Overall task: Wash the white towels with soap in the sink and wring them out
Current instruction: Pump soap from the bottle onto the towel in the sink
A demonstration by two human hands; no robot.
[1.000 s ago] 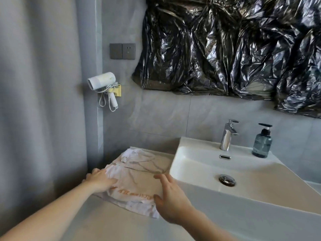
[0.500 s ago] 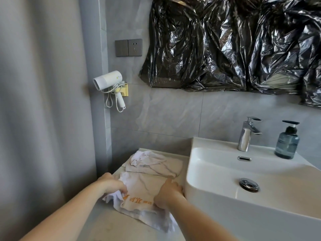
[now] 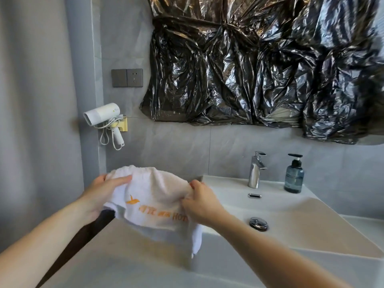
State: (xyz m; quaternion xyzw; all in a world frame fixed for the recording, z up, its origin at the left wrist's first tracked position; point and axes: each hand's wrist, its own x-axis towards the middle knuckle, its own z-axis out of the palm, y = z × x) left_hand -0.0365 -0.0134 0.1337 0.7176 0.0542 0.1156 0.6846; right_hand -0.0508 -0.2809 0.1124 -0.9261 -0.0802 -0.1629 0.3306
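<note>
head view | faces forward-down | close over sink [image 3: 311, 215] | single view

A second ago the white towel [image 3: 158, 196] lay flat on the counter [image 3: 116, 256] left of the sink [image 3: 291, 217], with the left hand [image 3: 101, 194] resting on its left edge and the right hand [image 3: 199, 202] reaching open toward its right side. Half a second ago both hands had closed on it while it was still down. Now the towel is lifted clear of the counter, bunched and hanging between the two hands, each gripping one side, its orange lettering facing the camera. It now covers the spot where the second towel showed behind it
</note>
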